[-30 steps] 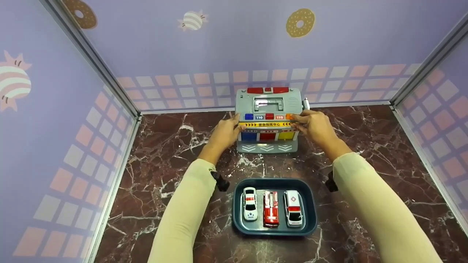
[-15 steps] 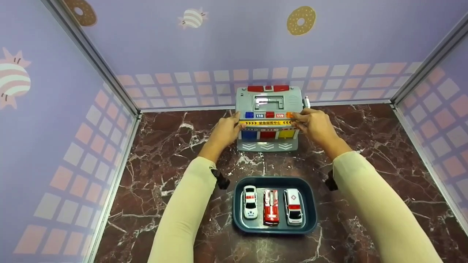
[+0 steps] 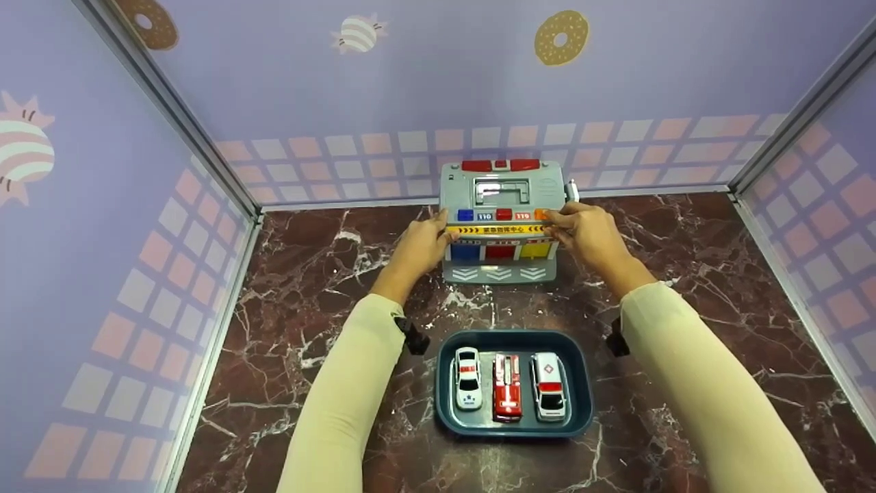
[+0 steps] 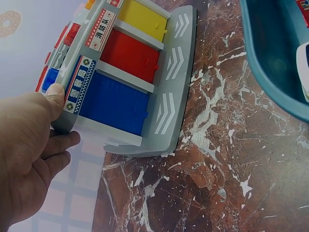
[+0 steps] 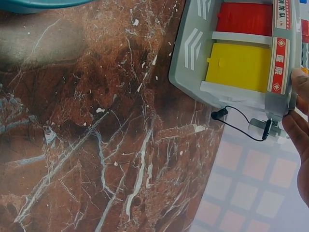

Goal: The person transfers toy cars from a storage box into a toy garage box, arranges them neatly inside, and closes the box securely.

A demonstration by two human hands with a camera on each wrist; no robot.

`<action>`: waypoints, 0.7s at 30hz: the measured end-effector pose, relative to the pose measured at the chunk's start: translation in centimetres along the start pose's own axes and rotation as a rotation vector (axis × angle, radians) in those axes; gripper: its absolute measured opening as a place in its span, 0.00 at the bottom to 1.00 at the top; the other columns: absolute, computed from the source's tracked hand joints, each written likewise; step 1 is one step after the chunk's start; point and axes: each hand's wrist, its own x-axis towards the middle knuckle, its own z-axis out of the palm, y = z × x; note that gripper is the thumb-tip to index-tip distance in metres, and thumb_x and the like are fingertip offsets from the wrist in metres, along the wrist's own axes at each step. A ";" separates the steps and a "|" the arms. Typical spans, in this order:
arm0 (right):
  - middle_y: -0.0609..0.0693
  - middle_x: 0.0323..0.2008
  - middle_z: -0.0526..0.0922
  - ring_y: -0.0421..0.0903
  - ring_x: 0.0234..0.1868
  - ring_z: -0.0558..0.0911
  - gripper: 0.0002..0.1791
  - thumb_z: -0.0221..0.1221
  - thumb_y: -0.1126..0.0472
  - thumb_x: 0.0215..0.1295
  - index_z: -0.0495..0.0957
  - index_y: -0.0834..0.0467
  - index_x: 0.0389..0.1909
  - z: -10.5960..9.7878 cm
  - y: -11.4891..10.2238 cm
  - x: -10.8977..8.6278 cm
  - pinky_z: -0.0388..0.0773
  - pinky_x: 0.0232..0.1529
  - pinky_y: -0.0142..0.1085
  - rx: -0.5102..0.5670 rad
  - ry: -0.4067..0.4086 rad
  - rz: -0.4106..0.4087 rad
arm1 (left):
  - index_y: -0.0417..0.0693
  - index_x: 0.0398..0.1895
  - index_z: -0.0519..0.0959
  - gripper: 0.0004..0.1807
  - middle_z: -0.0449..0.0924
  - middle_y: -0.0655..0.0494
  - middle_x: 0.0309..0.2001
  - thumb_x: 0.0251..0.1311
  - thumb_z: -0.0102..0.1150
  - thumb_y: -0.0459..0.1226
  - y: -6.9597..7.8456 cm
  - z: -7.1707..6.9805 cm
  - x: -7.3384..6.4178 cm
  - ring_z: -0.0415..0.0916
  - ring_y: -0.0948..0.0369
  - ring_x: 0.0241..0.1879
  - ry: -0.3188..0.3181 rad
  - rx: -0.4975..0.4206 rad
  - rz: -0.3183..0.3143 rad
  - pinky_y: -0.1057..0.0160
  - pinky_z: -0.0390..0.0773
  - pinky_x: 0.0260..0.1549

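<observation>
A grey toy garage (image 3: 503, 195) stands at the back of the table against the wall. Its blue door (image 4: 113, 102), red door (image 4: 129, 55) and yellow door (image 5: 239, 66) are all down. My left hand (image 3: 419, 248) grips the left front corner of its roof, thumb on the front edge and fingers at the side. At the opposite corner my right hand (image 3: 590, 234) holds the roof edge near the orange light, thumb and fingers around it. A small black cord (image 5: 241, 126) hangs at the garage's right side.
In front of the garage lies a dark teal tray (image 3: 513, 431). It holds a white police car (image 3: 468, 380), a red fire engine (image 3: 507, 390) and a white ambulance (image 3: 549, 387), side by side. Purple patterned walls (image 3: 465, 75) enclose the marbled tabletop (image 3: 315, 274) behind and at both sides.
Both hands keep their hold on the garage's front corners. The whole head view has shifted slightly; the garage, tray and cars stay in place.
</observation>
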 end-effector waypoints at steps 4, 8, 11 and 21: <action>0.60 0.45 0.90 0.63 0.41 0.89 0.19 0.73 0.62 0.73 0.90 0.56 0.63 0.1 0.0 0.0 0.86 0.44 0.57 0.004 -0.005 0.009 | 0.45 0.85 0.66 0.37 0.69 0.50 0.82 0.82 0.59 0.51 0.0 0.0 0.0 0.74 0.43 0.78 -0.001 0.000 0.002 0.45 0.73 0.78; 0.61 0.46 0.90 0.64 0.42 0.90 0.19 0.73 0.63 0.73 0.89 0.57 0.63 0.1 0.0 0.1 0.87 0.45 0.58 0.008 -0.007 0.009 | 0.44 0.85 0.66 0.36 0.69 0.49 0.82 0.82 0.58 0.51 -0.1 0.0 0.0 0.73 0.43 0.79 0.002 0.003 0.005 0.46 0.72 0.79; 0.61 0.46 0.90 0.64 0.42 0.90 0.19 0.73 0.63 0.73 0.89 0.57 0.63 0.0 -0.1 0.1 0.87 0.45 0.57 0.009 -0.008 0.012 | 0.45 0.85 0.66 0.36 0.69 0.49 0.81 0.82 0.58 0.51 -0.1 0.1 0.1 0.73 0.44 0.79 0.000 0.008 0.003 0.46 0.71 0.80; 0.60 0.44 0.89 0.63 0.39 0.89 0.17 0.72 0.64 0.74 0.91 0.57 0.61 0.1 0.0 0.0 0.86 0.42 0.57 -0.014 0.016 -0.010 | 0.45 0.85 0.66 0.36 0.69 0.49 0.82 0.82 0.59 0.50 0.2 0.0 0.1 0.72 0.45 0.80 -0.006 0.003 -0.008 0.47 0.70 0.80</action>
